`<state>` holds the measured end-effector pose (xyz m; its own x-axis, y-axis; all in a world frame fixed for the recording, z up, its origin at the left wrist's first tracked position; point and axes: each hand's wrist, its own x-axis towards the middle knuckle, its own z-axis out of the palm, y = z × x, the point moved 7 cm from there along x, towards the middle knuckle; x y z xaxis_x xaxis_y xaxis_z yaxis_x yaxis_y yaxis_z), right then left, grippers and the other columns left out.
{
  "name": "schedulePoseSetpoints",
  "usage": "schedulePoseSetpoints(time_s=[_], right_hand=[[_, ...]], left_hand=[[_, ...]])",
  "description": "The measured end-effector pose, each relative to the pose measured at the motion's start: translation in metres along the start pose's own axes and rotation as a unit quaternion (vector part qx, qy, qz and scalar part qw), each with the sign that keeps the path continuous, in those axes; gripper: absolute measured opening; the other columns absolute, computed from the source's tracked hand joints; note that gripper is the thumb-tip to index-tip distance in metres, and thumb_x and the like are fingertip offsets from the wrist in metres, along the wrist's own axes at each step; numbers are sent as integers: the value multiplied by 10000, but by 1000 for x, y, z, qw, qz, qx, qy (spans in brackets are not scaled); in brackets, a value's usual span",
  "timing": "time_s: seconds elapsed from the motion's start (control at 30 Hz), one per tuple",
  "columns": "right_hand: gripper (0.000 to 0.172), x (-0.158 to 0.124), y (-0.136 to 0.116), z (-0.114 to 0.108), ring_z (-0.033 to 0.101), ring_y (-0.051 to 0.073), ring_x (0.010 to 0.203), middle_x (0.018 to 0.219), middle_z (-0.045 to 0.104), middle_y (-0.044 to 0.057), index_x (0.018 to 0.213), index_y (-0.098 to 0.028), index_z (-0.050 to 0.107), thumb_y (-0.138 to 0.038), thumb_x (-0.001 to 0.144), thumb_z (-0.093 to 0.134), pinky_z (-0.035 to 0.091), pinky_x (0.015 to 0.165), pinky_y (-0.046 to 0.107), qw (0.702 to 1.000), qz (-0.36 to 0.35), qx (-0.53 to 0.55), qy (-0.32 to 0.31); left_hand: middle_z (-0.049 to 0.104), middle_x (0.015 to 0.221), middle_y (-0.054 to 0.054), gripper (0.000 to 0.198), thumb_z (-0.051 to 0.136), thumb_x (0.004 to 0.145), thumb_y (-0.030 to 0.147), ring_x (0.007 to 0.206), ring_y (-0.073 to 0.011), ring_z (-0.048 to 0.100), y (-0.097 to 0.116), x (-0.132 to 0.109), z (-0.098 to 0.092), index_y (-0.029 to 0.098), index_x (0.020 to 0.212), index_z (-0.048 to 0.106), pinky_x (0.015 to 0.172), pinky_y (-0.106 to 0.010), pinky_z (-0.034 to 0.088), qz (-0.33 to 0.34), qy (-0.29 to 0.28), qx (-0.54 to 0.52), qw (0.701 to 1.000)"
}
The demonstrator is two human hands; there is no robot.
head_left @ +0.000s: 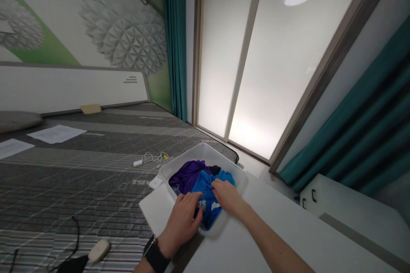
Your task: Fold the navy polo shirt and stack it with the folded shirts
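Note:
A translucent white plastic bin holds crumpled clothes: a purple cloth on the left and a bright blue cloth with white print on the right, with a dark piece behind them. My left hand, a dark watch on its wrist, is over the bin's near left edge, thumb and fingers apart beside the blue cloth. My right hand reaches in from the right, its curled fingertips on the blue cloth.
The bin stands on a white surface beside a grey striped mattress. On the mattress lie a white charger with cable, papers and a beige oval object. A white drawer cabinet is at right.

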<state>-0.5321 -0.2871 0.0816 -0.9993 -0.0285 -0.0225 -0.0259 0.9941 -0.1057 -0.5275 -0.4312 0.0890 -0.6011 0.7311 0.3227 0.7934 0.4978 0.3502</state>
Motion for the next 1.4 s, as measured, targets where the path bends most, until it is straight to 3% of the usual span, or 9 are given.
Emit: schedulePoseSetpoints(time_s=[0.23, 0.4, 0.53, 0.7, 0.83, 1.0, 1.1, 1.2, 1.4], right_hand=[[169, -52, -23, -33, 609, 176, 856, 1007, 619, 54, 989, -186, 611, -142, 940, 456, 440, 752, 276, 992, -65, 84, 69], [163, -79, -31, -57, 584, 173, 827, 930, 597, 49, 961, -200, 606, -170, 951, 446, 459, 747, 286, 964, -129, 163, 169], [191, -87, -12, -67, 586, 179, 841, 957, 595, 48, 1079, -220, 578, -193, 941, 450, 478, 769, 311, 941, -83, 234, 230], [792, -89, 8, -71, 603, 219, 902, 1057, 611, 53, 1457, -246, 284, -251, 769, 676, 492, 833, 370, 930, 0, 280, 238], [413, -99, 21, -91, 618, 244, 901, 991, 651, 78, 1143, -187, 583, -158, 731, 588, 489, 786, 350, 918, 22, 278, 282], [130, -137, 49, -141, 595, 186, 710, 755, 661, 28, 827, -168, 635, -206, 742, 545, 471, 647, 268, 848, 60, 347, 396], [269, -166, 71, -165, 562, 167, 625, 652, 631, 16, 744, -147, 646, -402, 795, 580, 453, 575, 253, 806, 133, 382, 432], [387, -197, 86, -180, 507, 141, 545, 563, 563, 3, 615, -156, 585, -502, 787, 588, 403, 503, 242, 786, 186, 379, 452], [396, -272, 103, -189, 418, 111, 473, 491, 465, -32, 536, -206, 463, -495, 763, 611, 367, 464, 250, 736, 233, 344, 534]], left_hand=[[440, 1432, -137, 750, 568, 815, 302, 1242, -288, 484, -6, 10, 0, 216, 1489, 249, 939, -414, 398, -19, -20, 12, 1000], [684, 1102, -85, 345, 518, 796, 164, 1044, -273, 619, -1, 25, -3, 217, 1121, 620, 872, -375, 420, -13, -90, -2, 996], [704, 910, -49, 204, 427, 841, 125, 870, -208, 649, 14, 41, -34, 200, 870, 615, 745, -278, 438, 4, -54, -120, 991], [685, 861, -34, 188, 435, 840, 110, 796, -178, 624, 61, 56, -68, 182, 838, 609, 744, -258, 449, 93, -54, -218, 970], [694, 950, -33, 275, 427, 839, 80, 890, -181, 634, 101, 64, -84, 191, 970, 641, 822, -271, 463, 149, -57, -237, 958], [560, 1326, -87, 526, 502, 881, 227, 1147, -236, 555, 134, 74, -101, 225, 1399, 410, 998, -369, 422, 170, 7, -210, 963], [541, 1339, -102, 696, 621, 817, 360, 1138, -285, 545, 145, 78, -94, 233, 1445, 349, 981, -411, 417, 153, 12, -147, 977], [663, 1076, -63, 324, 562, 842, 321, 968, -265, 595, 162, 77, -70, 226, 1148, 612, 880, -370, 433, 162, -39, -108, 980], [613, 737, -1, 306, 376, 952, 348, 660, -158, 533, 220, 61, -34, 192, 819, 604, 658, -252, 418, 202, -132, -274, 931]])
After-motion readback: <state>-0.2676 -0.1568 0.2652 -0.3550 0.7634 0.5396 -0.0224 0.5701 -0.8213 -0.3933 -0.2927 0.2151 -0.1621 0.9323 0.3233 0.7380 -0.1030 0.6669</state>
